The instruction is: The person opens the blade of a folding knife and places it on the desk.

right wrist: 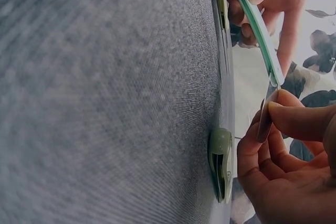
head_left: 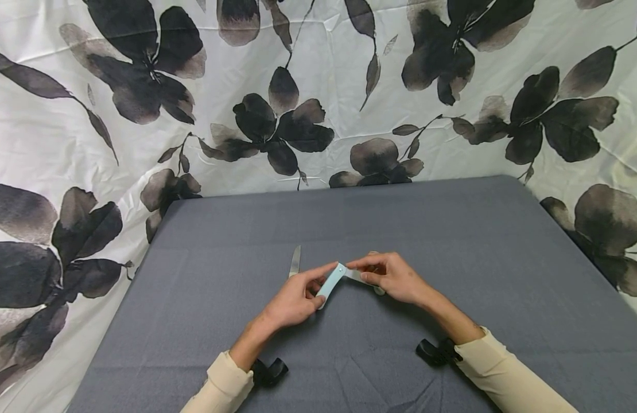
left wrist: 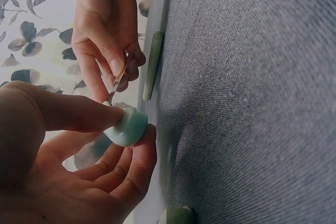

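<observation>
A folding knife with a light blue handle [head_left: 331, 285] is held between both hands, its blade [head_left: 356, 276] standing at an angle to the handle. My left hand [head_left: 292, 298] pinches the handle between thumb and fingers. The blade is pinched between thumb and fingers of my right hand [head_left: 398, 279], which hides part of it. Just beyond the left hand lies a second knife, its blade [head_left: 295, 261] pointing away and its handle mostly hidden. Under the right hand a green-handled folding knife [right wrist: 220, 163] lies on the table; no extended blade shows on it.
A grey cloth covers the table [head_left: 236, 229], with creases near the front. Behind it hangs a white curtain [head_left: 349, 69] with dark flowers. Black wrist cameras [head_left: 269, 373] sit low over the table, one on each arm.
</observation>
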`<state>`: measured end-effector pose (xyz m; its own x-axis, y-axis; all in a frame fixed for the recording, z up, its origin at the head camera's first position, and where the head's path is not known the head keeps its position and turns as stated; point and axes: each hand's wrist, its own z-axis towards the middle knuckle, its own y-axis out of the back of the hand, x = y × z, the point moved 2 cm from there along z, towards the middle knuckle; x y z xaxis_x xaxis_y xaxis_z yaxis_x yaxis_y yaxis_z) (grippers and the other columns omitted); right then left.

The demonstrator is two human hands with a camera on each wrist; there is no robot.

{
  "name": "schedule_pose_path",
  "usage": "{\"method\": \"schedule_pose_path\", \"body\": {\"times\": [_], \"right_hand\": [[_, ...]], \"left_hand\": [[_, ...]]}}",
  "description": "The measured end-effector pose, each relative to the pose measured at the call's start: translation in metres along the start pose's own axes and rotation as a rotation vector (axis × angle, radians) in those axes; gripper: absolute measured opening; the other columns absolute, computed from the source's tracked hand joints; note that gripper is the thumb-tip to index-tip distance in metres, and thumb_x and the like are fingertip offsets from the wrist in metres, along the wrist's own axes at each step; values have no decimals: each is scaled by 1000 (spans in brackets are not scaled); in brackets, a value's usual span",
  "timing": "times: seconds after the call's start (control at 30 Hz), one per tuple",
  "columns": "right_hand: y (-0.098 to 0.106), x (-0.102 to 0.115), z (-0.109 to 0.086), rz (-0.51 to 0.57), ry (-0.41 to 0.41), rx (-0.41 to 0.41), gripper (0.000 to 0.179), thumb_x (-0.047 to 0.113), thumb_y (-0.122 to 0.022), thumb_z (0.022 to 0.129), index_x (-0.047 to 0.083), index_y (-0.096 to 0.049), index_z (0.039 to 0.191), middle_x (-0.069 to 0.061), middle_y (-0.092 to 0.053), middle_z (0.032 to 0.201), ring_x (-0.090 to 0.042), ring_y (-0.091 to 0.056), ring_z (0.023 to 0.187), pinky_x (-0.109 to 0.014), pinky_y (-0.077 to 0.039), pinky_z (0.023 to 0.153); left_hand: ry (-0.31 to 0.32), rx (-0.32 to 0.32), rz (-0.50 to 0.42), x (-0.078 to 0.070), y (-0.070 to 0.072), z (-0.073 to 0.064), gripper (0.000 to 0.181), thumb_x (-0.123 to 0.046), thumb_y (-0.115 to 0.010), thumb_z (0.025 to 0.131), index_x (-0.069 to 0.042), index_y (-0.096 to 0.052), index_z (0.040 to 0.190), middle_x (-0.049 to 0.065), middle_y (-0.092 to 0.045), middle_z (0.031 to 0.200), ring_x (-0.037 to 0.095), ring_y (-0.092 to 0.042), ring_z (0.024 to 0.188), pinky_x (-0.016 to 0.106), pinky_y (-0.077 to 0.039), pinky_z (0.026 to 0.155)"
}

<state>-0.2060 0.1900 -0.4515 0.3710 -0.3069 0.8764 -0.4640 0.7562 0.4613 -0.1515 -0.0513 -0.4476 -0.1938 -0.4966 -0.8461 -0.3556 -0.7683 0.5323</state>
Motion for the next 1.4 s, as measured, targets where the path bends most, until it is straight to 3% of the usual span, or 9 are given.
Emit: {"method": "schedule_pose_path", "body": {"times": [0.23, 0.6, 0.87, 1.07, 1.4], "right_hand": [[1, -2, -2, -2, 0, 18, 30, 2, -66, 99, 6, -75, 128, -15, -73, 114, -15, -63, 93, -24, -54, 77], [2, -3, -4, -21, -4, 23, 28, 5, -66, 100, 9, -76, 126, -11, -72, 104, -14, -57, 83, -24, -51, 73], [3, -2, -6, -13, -15, 35, 28, 1, -65, 99, 7, -76, 125, -15, -75, 120, -19, -69, 99, -24, -56, 78], [3, -4, -6, -17, -26, 40, 27, 1, -66, 99, 6, -77, 123, -16, -76, 121, -25, -71, 104, -25, -56, 80], [5, -2, -5, -24, -44, 43, 25, 0, -67, 98, 6, -78, 119, -16, -77, 117, -17, -70, 95, -24, -56, 77]], "left_hand": [[-2, 8, 5, -1, -4, -1, 68, 7, -62, 95, -19, -50, 156, 15, -67, 118, 15, -61, 82, 25, -52, 69], [-12, 23, 35, -1, -5, -2, 68, 9, -61, 95, -18, -50, 156, 13, -68, 115, 14, -60, 81, 25, -52, 68], [3, 48, 40, -4, -2, -3, 67, 8, -60, 96, -21, -51, 156, 11, -69, 117, 15, -61, 83, 28, -53, 68], [-14, 75, 37, -4, -1, -4, 68, 8, -59, 96, -20, -50, 156, 11, -70, 120, 15, -61, 82, 27, -52, 63], [-34, 105, 74, -5, 1, -4, 67, 7, -58, 96, -19, -49, 157, 11, -71, 121, 15, -61, 80, 26, -50, 61]]}}
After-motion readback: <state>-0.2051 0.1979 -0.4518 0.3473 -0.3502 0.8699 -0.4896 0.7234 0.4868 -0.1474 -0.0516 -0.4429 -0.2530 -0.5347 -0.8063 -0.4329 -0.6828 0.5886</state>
